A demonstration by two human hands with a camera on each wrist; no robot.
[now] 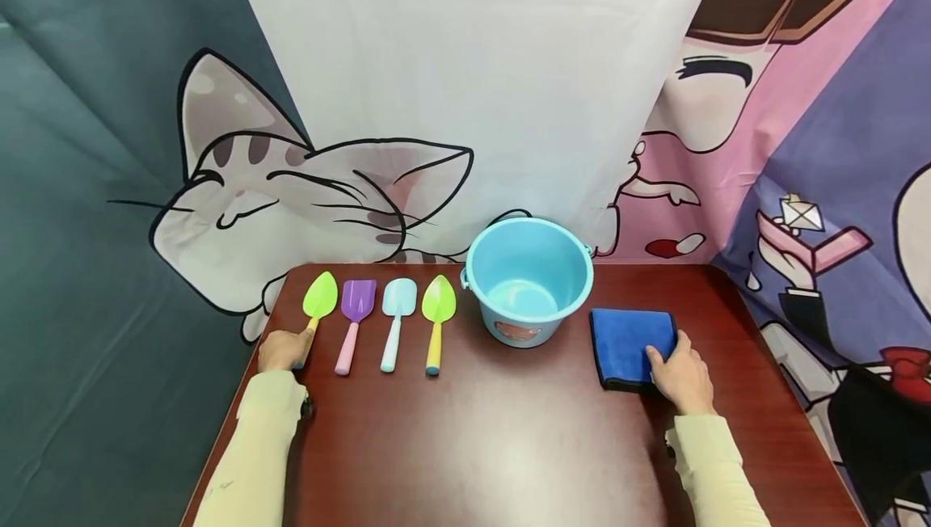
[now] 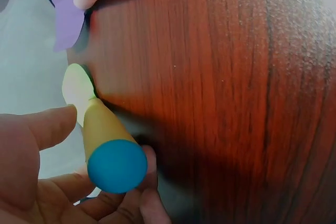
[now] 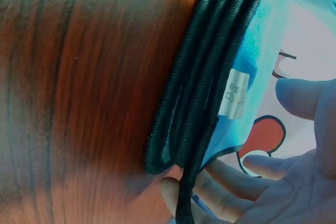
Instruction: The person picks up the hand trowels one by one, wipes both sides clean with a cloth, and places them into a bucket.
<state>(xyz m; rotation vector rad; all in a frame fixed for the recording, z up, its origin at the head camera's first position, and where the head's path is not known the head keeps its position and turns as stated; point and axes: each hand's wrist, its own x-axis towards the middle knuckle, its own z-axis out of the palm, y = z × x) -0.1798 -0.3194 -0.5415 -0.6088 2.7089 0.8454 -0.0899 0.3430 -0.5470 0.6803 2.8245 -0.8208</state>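
At the left, my left hand (image 1: 282, 349) grips the yellow handle of a toy trowel (image 1: 320, 298) with a green blade. In the left wrist view, the thumb lies beside the handle (image 2: 107, 129) and fingers curl round its other side near the blue end cap. My right hand (image 1: 684, 376) is at the right edge of a folded blue cloth (image 1: 629, 341) with black trim. The right wrist view has its fingers (image 3: 231, 182) at the cloth's edge, partly behind the trim, and the thumb held apart from them.
Between the hands lie a purple shovel (image 1: 358, 301) with a pink handle, a light-blue shovel (image 1: 399, 298) and another green-and-yellow trowel (image 1: 439, 301). A light-blue bucket (image 1: 520, 331) stands near the back of the brown table (image 1: 473, 446). Printed curtains hang behind the table.
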